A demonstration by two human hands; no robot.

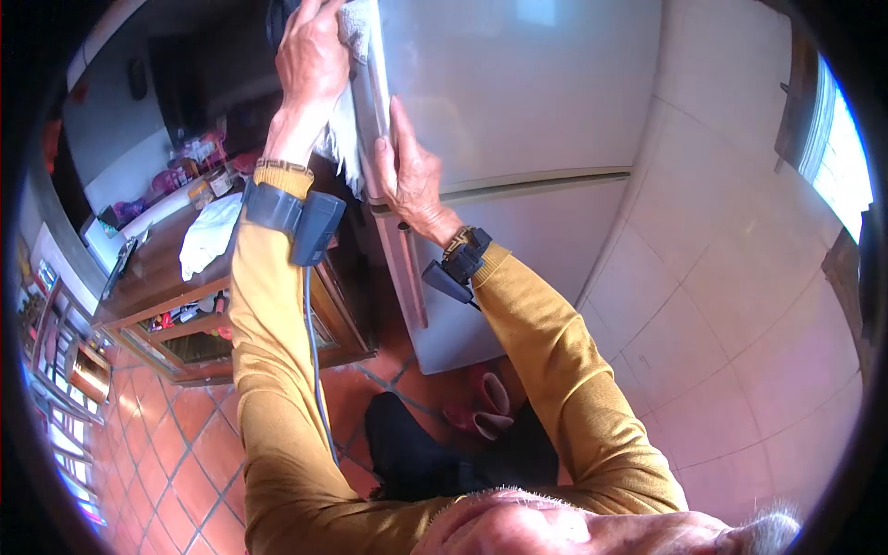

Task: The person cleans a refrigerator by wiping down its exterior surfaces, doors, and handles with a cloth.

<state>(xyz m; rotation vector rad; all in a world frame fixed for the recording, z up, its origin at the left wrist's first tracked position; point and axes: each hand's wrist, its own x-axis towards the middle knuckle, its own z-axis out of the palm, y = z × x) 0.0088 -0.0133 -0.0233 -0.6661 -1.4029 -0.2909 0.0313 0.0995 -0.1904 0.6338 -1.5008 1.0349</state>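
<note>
A tall pale two-door refrigerator (536,102) stands before me. At its upper left edge, my left hand (313,60) is closed around a whitish cloth (342,139), which hangs down along the side of the refrigerator. Part of the cloth also shows between those fingers and the door edge. Lower down, my right hand (413,176) lies against the left edge of the upper door, fingers stretched out and apart, with no object in it. Just below that hand, a long handle (413,277) runs down the lower door.
Left of the refrigerator is a wooden cabinet (157,277) with a white cloth (211,231), jars and bags on top. Red boots (486,412) stand on the tiled floor (176,444) by the refrigerator's base. A tiled wall (721,305) rises at right; a wooden chair (55,361) stands far left.
</note>
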